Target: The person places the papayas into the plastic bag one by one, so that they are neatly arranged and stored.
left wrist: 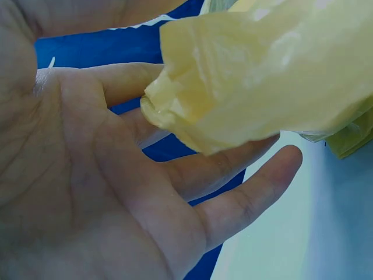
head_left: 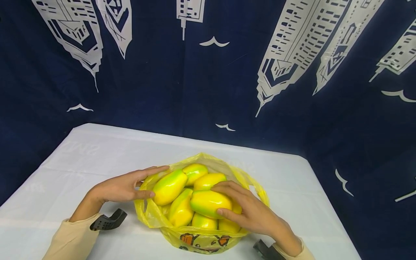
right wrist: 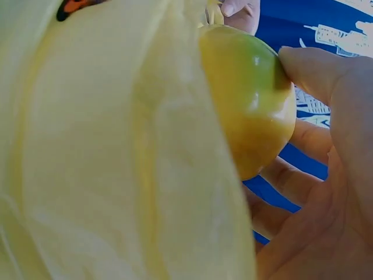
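A yellow plastic bag (head_left: 147, 216) stands wide at the mouth, with several glossy yellow-green mangoes (head_left: 180, 209) heaped inside. On its right side, my right hand (head_left: 251, 209) grips one mango (head_left: 207, 202) at the top of the heap. In the right wrist view, thumb and fingers curl round that mango (right wrist: 247, 105), and the bag wall hides part of it. My left hand (head_left: 118, 187) is at the left rim, its thumb near another mango (head_left: 169, 187). The left wrist view shows the bag's edge (left wrist: 233, 87) between thumb and loosely spread fingers.
The bag rests on a white-covered table (head_left: 107, 151). Behind the table hangs a dark blue cloth (head_left: 156, 90) printed with white buildings and birds. Black wrist devices (head_left: 108, 220) sit at both cuffs.
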`<state>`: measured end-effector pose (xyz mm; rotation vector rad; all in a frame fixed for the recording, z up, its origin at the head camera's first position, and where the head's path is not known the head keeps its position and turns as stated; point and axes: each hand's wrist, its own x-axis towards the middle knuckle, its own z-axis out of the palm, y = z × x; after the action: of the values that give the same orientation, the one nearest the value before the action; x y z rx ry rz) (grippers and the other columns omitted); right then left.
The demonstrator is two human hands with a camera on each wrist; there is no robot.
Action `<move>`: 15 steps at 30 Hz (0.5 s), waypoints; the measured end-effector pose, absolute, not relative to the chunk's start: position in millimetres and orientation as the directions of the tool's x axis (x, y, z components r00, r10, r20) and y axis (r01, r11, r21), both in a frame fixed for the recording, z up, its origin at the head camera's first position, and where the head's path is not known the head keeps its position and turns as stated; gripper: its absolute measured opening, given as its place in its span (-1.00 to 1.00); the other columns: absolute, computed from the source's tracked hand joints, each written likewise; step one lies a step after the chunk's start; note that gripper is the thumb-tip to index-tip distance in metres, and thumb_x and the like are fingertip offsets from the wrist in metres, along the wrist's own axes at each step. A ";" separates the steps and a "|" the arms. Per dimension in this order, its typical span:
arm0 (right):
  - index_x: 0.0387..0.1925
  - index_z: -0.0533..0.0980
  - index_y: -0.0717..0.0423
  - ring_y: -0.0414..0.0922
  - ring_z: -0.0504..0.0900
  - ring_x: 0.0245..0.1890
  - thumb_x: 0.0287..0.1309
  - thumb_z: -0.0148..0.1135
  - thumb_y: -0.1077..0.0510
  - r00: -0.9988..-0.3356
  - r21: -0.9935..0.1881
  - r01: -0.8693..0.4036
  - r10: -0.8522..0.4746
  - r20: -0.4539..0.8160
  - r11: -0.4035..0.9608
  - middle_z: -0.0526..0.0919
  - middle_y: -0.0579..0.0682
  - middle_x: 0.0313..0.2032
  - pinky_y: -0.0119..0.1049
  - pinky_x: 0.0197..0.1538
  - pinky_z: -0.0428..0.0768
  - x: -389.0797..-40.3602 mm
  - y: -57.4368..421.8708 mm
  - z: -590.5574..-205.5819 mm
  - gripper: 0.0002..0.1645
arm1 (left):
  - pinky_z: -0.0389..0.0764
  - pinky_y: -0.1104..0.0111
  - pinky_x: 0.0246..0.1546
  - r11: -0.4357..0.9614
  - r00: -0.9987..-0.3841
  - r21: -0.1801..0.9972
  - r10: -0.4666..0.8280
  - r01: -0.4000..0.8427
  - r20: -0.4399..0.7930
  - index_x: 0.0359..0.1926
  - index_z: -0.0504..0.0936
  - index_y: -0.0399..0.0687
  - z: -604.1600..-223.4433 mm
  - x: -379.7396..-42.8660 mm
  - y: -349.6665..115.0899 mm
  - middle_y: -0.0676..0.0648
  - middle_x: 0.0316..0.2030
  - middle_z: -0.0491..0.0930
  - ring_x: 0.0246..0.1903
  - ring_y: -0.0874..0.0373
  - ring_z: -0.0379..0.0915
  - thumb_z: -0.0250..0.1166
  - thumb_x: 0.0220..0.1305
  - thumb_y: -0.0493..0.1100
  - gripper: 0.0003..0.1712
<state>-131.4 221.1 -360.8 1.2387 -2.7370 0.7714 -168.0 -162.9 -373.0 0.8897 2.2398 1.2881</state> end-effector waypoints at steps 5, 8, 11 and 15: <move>0.38 0.34 -0.21 -0.19 0.43 0.31 0.37 0.21 -0.16 -0.698 -0.429 -0.697 -0.680 0.223 0.574 0.42 -0.25 0.32 -0.12 0.31 0.50 -129.7 223.1 -362.9 -0.38 | 0.10 -0.47 0.26 0.356 -0.710 0.875 0.704 0.329 -0.019 0.58 0.06 0.12 -373.1 -169.4 -162.4 -0.24 0.55 0.03 0.51 -0.38 -0.18 0.29 0.37 -0.07 -0.12; 0.39 0.34 -0.22 -0.22 0.42 0.32 0.35 0.22 -0.18 -0.715 -0.438 -0.679 -0.665 0.215 0.589 0.40 -0.31 0.33 -0.11 0.32 0.50 -128.7 224.6 -362.0 -0.37 | 0.12 -0.49 0.24 0.349 -0.711 0.877 0.703 0.331 -0.012 0.58 0.07 0.12 -371.9 -169.1 -162.2 -0.22 0.54 0.05 0.51 -0.36 -0.13 0.29 0.36 -0.06 -0.12; 0.39 0.34 -0.22 -0.19 0.41 0.34 0.35 0.23 -0.16 -0.735 -0.444 -0.661 -0.642 0.218 0.605 0.41 -0.29 0.34 -0.04 0.33 0.49 -127.8 229.5 -357.7 -0.36 | 0.18 -0.45 0.24 0.351 -0.723 0.874 0.691 0.335 0.000 0.57 0.09 0.12 -369.4 -168.8 -162.7 -0.17 0.54 0.08 0.50 -0.34 -0.08 0.31 0.36 -0.06 -0.13; 0.41 0.32 -0.24 -0.13 0.37 0.40 0.35 0.27 0.03 -0.772 -0.468 -0.627 -0.575 0.269 0.622 0.40 -0.19 0.38 -0.02 0.39 0.42 -128.5 243.9 -347.3 -0.35 | 0.30 -0.33 0.27 0.376 -0.775 0.858 0.630 0.351 0.041 0.56 0.10 0.15 -362.5 -166.4 -165.0 -0.15 0.55 0.06 0.47 -0.35 0.04 0.29 0.39 -0.04 -0.16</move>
<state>-128.5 243.9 -347.3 1.0201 -2.7450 0.8475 -166.4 -165.0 -362.5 0.8641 2.3467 1.3539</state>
